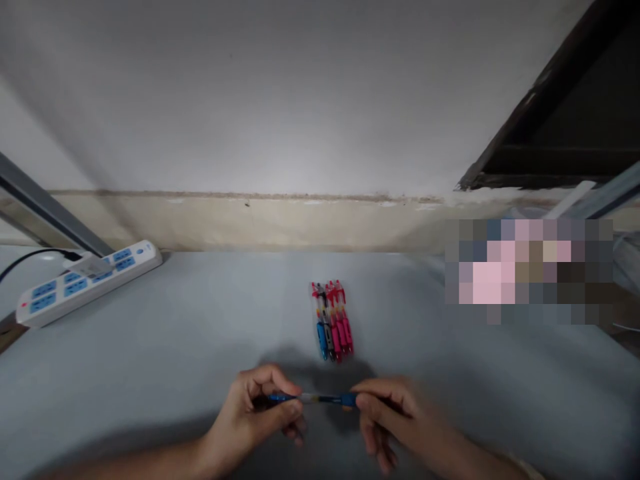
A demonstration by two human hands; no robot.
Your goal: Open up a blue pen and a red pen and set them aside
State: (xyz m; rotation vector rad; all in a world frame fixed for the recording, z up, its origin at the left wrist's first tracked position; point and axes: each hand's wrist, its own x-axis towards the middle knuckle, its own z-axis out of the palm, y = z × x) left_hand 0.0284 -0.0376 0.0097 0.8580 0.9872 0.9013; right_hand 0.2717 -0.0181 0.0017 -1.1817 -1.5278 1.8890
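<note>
A blue pen with a clear barrel [323, 399] is stretched level between my two hands, above the grey table. My left hand [265, 407] pinches its left end between thumb and fingers. The blue right end is gripped by my right hand [387, 413], with the lower fingers curled beneath. Beyond the hands, several pens [336, 327] lie side by side on the table: one with a blue grip, one with a grey or black grip, and the others pink.
A white power strip [90, 283] with blue sockets and a plugged cable lies at the left. A blurred pink and dark patch [500, 267] covers things at the right. The grey table [225, 313] meets a wall behind, with metal posts at both sides.
</note>
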